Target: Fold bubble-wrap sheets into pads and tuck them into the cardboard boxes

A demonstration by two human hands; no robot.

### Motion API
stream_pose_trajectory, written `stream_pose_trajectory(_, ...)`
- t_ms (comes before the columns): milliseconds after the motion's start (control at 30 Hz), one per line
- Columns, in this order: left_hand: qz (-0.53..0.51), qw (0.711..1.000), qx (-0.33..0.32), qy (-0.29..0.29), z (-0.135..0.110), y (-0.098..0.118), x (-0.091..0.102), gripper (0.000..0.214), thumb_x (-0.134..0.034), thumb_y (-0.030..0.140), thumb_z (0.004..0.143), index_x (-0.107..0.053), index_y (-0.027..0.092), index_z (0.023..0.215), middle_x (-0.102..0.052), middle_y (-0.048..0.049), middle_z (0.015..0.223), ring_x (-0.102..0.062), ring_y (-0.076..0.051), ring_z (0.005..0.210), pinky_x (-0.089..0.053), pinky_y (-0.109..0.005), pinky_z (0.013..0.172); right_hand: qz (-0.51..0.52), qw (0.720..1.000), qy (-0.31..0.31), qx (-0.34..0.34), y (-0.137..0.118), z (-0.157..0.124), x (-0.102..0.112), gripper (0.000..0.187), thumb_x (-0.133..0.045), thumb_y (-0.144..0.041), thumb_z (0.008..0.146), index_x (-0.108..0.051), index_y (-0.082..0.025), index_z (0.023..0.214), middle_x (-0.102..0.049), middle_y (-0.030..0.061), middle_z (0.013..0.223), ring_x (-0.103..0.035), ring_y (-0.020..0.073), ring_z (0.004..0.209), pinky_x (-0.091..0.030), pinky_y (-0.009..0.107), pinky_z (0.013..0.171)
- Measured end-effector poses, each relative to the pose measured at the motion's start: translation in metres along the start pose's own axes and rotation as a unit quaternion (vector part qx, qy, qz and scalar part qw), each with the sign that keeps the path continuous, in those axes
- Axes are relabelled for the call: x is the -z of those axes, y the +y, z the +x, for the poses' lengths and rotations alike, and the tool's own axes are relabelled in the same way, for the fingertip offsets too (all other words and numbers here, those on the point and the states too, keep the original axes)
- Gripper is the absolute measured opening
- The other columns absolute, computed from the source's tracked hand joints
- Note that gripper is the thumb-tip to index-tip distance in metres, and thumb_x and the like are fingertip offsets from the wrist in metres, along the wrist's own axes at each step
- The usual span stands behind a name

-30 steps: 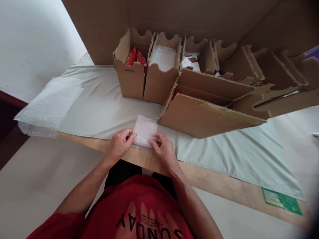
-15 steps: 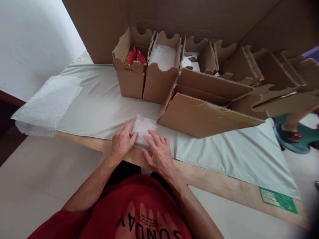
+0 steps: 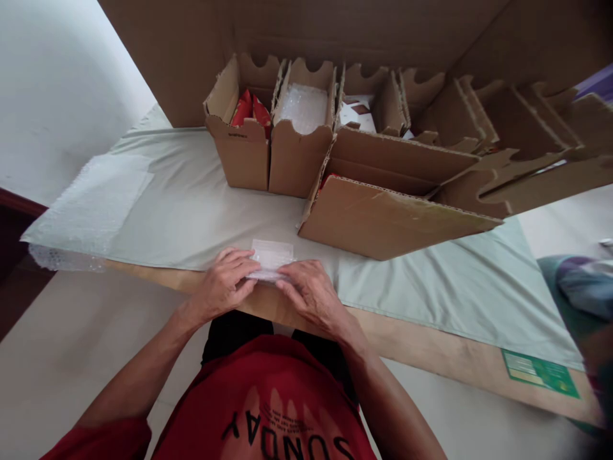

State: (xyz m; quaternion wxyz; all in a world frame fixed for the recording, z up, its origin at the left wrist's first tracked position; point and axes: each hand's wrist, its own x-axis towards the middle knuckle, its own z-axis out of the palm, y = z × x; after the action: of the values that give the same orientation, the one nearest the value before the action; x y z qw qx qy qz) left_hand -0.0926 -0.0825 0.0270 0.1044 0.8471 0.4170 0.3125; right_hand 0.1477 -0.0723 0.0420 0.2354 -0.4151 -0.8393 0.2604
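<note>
"Where are the hands?"

"Close in. The left hand (image 3: pixel 230 277) is at the eight o'clock side of the small piece of bubble wrap (image 3: pixel 272 253), the right hand (image 3: pixel 309 285) at four. Both are narrow, fingertips over the top and thumbs by the near edge, holding it between them."

"And where does it lie?"

"Near the front edge of the surface (image 3: pixel 421 348), on the pale cloth (image 3: pixel 191 217)."

"How should it handle?"

"Very light, I'd judge, soft and springy, with slick film that could slide under dry fingers. Whether anything is inside, I cannot tell."

"Best hold?"

"Both side edges, fingers flat, pressing gently; a hard pinch might pop the bubbles."

"What's beyond it?"

"Larger sheets (image 3: pixel 98 198) of similar wrap at ten o'clock, partly hanging off. The long box (image 3: pixel 393 217) stands at two o'clock. Farther off, at one, the narrow box (image 3: pixel 299 160) holds more clear wrap."
</note>
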Motion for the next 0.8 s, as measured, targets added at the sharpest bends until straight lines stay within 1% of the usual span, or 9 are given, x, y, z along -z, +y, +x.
stream_pose_trajectory(100, -0.042, 0.996, 0.068, 0.030, -0.003, -0.002, -0.008, 0.018, -0.058, 0.017, 0.093, -0.073, 0.018, 0.102, -0.079, -0.0101, 0.103, -0.072, -0.026, 0.109, -0.054, -0.044, 0.096, 0.029, 0.999, 0.002, -0.025, 0.004, -0.004, -0.001, 0.036, -0.070, -0.036, 0.093, -0.068, -0.019, 0.124, -0.076, 0.0105, 0.117, -0.068, 0.0264, 0.108, -0.046, 0.042, 0.100)
stream_pose_trajectory(200, -0.073, 0.984, 0.158, 0.042, -0.004, 0.000, -0.012, 0.019, -0.059, 0.024, 0.092, -0.074, 0.017, 0.103, -0.077, -0.0112, 0.108, -0.073, -0.024, 0.103, -0.057, -0.039, 0.091, 0.037, 0.995, 0.013, -0.090, 0.010, -0.002, -0.006, 0.033, -0.063, -0.028, 0.094, -0.067, -0.021, 0.127, -0.075, 0.0101, 0.115, -0.068, 0.0254, 0.104, -0.050, 0.040, 0.093)
stream_pose_trajectory(333, -0.080, 0.962, 0.257, 0.049, 0.004, 0.000, -0.016, 0.023, -0.060, 0.031, 0.091, -0.072, 0.018, 0.105, -0.074, -0.0044, 0.086, -0.070, -0.019, 0.079, -0.057, -0.032, 0.076, 0.047, 0.985, 0.034, -0.163, 0.015, 0.012, -0.011, 0.039, -0.057, -0.027, 0.096, -0.062, -0.022, 0.134, -0.076, 0.0070, 0.101, -0.070, 0.0229, 0.088, -0.053, 0.036, 0.083)
stream_pose_trajectory(400, -0.051, 0.956, 0.281, 0.067, 0.009, -0.002, -0.020, 0.024, -0.062, 0.030, 0.089, -0.072, 0.018, 0.106, -0.071, -0.0031, 0.083, -0.068, -0.018, 0.076, -0.056, -0.031, 0.075, 0.007, 0.984, 0.052, -0.172, 0.015, 0.019, -0.013, 0.041, -0.058, -0.026, 0.094, -0.062, -0.020, 0.135, -0.076, 0.0095, 0.107, -0.070, 0.0250, 0.095, -0.053, 0.038, 0.088)
stream_pose_trajectory(500, 0.008, 0.953, 0.293, 0.080, 0.017, -0.002, -0.026, 0.029, -0.064, 0.027, 0.086, -0.070, 0.017, 0.113, -0.070, -0.0063, 0.097, -0.066, -0.018, 0.078, -0.055, -0.031, 0.076, -0.086, 0.982, 0.062, -0.154, 0.011, 0.028, -0.012, 0.042, -0.059, -0.022, 0.092, -0.063, -0.016, 0.133, -0.068, 0.0158, 0.131, -0.063, 0.0307, 0.118, -0.048, 0.045, 0.101)
stream_pose_trajectory(567, 0.036, 0.950, 0.305, 0.065, 0.020, -0.002, -0.028, 0.036, -0.065, 0.026, 0.085, -0.068, 0.017, 0.120, -0.069, -0.0083, 0.105, -0.066, -0.018, 0.079, -0.056, -0.033, 0.079, -0.133, 0.981, 0.032, -0.138, 0.008, 0.034, -0.009, 0.046, -0.059, -0.021, 0.092, -0.060, -0.014, 0.137, -0.061, 0.0175, 0.142, -0.057, 0.0327, 0.126, -0.045, 0.047, 0.105)
stream_pose_trajectory(633, 0.050, 0.945, 0.320, 0.044, 0.023, -0.001, -0.028, 0.042, -0.065, 0.025, 0.085, -0.065, 0.016, 0.127, -0.070, -0.0087, 0.106, -0.066, -0.020, 0.081, -0.056, -0.035, 0.083, -0.164, 0.978, -0.015, -0.124, 0.004, 0.042, -0.005, 0.049, -0.057, -0.021, 0.093, -0.057, -0.013, 0.141, -0.059, 0.0184, 0.145, -0.055, 0.0336, 0.127, -0.043, 0.048, 0.105)
stream_pose_trajectory(733, 0.054, 0.941, 0.335, 0.022, 0.025, -0.001, -0.029, 0.047, -0.064, 0.024, 0.085, -0.063, 0.017, 0.132, -0.071, -0.0076, 0.104, -0.066, -0.020, 0.081, -0.056, -0.036, 0.085, -0.193, 0.972, -0.082, -0.106, 0.001, 0.056, 0.001, 0.042, -0.056, -0.022, 0.093, -0.062, -0.014, 0.134, -0.066, 0.0176, 0.133, -0.056, 0.0336, 0.121, -0.042, 0.048, 0.101)
stream_pose_trajectory(800, 0.044, 0.943, 0.330, 0.028, 0.023, -0.003, -0.031, 0.047, -0.063, 0.023, 0.085, -0.062, 0.019, 0.132, -0.071, -0.0058, 0.100, -0.065, -0.019, 0.080, -0.056, -0.034, 0.083, -0.195, 0.970, -0.109, -0.098, 0.001, 0.064, 0.003, 0.036, -0.057, -0.021, 0.092, -0.067, -0.015, 0.126, -0.070, 0.0161, 0.125, -0.058, 0.0327, 0.117, -0.042, 0.047, 0.099)
